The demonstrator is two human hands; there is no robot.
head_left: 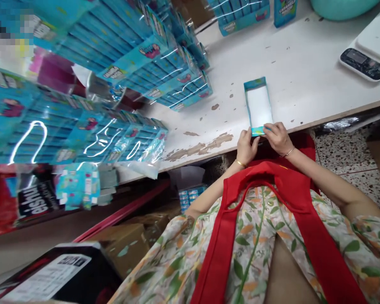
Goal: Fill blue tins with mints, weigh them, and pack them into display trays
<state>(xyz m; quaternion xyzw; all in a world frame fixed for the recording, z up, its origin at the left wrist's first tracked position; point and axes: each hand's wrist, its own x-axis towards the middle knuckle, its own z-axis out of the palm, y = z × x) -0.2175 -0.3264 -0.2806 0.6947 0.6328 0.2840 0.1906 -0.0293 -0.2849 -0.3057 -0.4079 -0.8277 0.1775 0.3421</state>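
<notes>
An open blue cardboard tray point(259, 105) with a white inside lies on the white worktable, its near end at the table's front edge. My left hand point(247, 147) pinches the left corner of that near end between thumb and fingers. At the right corner, my right hand point(278, 137) grips the same end wall, fingertips over its rim. Nothing lies inside the tray. The undersides of the fingers are partly hidden.
Stacks of shrink-wrapped blue boxes point(129, 63) crowd the left side, with more wrapped boxes point(243, 17) at the back. A white scale point(364, 63) and a turquoise bowl point(345, 6) stand at right. The worktable point(221, 114) has chipped paint. Cartons point(126, 245) sit below left.
</notes>
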